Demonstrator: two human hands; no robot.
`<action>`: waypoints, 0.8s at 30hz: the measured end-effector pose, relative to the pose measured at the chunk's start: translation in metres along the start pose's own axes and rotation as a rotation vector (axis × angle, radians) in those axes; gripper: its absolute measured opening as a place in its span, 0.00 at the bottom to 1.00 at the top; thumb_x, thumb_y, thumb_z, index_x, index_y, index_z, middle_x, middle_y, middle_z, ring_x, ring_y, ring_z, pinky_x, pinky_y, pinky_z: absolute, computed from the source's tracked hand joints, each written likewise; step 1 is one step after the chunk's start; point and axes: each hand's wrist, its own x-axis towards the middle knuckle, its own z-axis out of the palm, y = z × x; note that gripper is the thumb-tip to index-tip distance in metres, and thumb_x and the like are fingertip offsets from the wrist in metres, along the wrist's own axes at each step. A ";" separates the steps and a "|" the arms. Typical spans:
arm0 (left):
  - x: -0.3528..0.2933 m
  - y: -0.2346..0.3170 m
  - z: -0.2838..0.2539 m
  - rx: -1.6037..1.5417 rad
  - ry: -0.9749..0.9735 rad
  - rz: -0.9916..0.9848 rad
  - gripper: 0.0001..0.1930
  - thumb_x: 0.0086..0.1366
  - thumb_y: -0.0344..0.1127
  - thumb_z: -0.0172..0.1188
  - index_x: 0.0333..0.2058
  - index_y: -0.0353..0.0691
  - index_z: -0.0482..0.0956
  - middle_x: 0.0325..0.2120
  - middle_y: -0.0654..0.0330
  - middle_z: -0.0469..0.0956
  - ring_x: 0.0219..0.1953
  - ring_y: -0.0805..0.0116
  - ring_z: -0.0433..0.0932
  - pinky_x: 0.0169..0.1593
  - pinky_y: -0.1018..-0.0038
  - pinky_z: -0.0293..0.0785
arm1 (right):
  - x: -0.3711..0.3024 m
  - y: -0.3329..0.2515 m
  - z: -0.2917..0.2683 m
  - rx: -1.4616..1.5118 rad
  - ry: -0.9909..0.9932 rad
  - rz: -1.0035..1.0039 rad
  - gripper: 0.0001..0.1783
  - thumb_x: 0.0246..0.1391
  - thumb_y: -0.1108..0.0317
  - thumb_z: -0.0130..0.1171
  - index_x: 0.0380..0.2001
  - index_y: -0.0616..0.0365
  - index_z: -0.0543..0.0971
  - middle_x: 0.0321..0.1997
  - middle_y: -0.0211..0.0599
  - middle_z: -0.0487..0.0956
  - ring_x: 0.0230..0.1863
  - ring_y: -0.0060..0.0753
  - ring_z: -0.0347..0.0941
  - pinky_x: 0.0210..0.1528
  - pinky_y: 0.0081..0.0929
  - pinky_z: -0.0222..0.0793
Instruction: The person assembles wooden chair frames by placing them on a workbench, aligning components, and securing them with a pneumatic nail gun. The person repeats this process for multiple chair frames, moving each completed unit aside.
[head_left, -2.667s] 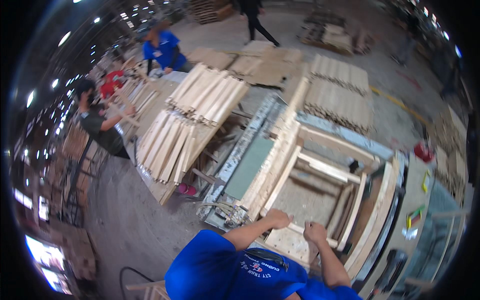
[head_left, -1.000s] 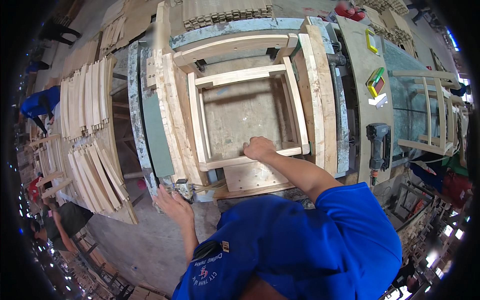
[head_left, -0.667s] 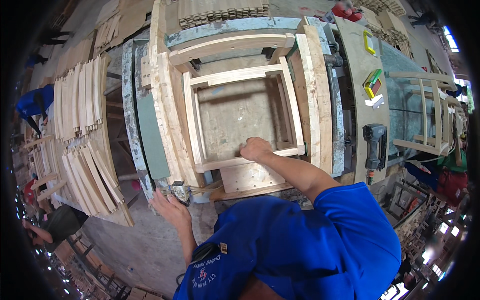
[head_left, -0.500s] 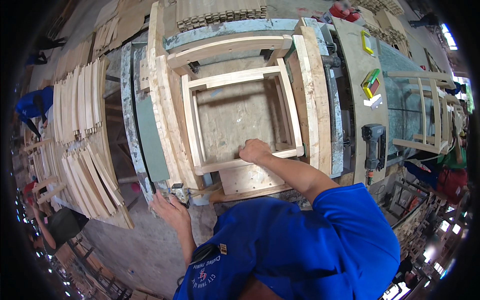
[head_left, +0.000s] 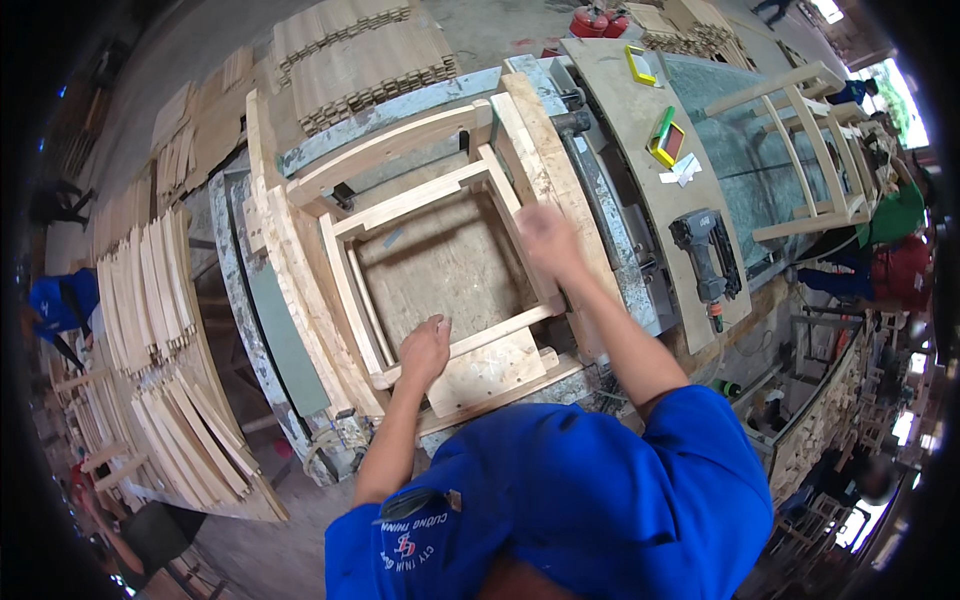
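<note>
A square pale wooden frame [head_left: 400, 205] lies flat in a clamping jig on the workbench. My left hand [head_left: 425, 350] rests on the frame's near rail [head_left: 500, 335], fingers curled over it. My right hand [head_left: 545, 238] is blurred and hovers over the frame's right rail, fingers spread, holding nothing. A short flat board [head_left: 488, 375] sticks out under the near rail, just right of my left hand.
A black nail gun [head_left: 705, 258] lies on a long board to the right, near a yellow and green block [head_left: 665, 140]. A ladder-like chair part [head_left: 800, 150] lies at far right. Curved wooden slats are stacked at left [head_left: 150, 300] and at the back [head_left: 360, 60]. Other people work at both sides.
My left hand came up from the bench's lower left edge onto the near rail. My right hand left that rail and swung up over the frame's right side.
</note>
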 end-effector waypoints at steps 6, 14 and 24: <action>0.011 0.004 0.010 0.001 0.081 -0.069 0.25 0.78 0.52 0.44 0.47 0.38 0.83 0.43 0.42 0.85 0.46 0.41 0.83 0.53 0.49 0.78 | 0.055 0.065 -0.105 -0.689 0.131 0.166 0.23 0.59 0.49 0.64 0.45 0.59 0.81 0.43 0.48 0.85 0.44 0.53 0.82 0.50 0.45 0.76; 0.004 0.005 0.005 -0.087 0.181 -0.060 0.22 0.76 0.49 0.48 0.39 0.37 0.83 0.37 0.43 0.85 0.40 0.42 0.85 0.47 0.49 0.80 | 0.085 0.091 -0.122 -0.451 0.204 0.217 0.19 0.66 0.53 0.60 0.39 0.61 0.81 0.29 0.35 0.80 0.25 0.32 0.76 0.29 0.33 0.72; 0.000 -0.011 0.010 -0.097 0.207 -0.096 0.19 0.74 0.48 0.51 0.40 0.37 0.84 0.38 0.45 0.85 0.41 0.42 0.85 0.48 0.50 0.80 | 0.116 -0.135 -0.116 0.195 0.116 0.096 0.19 0.72 0.48 0.56 0.35 0.52 0.78 0.21 0.19 0.69 0.13 0.11 0.58 0.13 0.17 0.50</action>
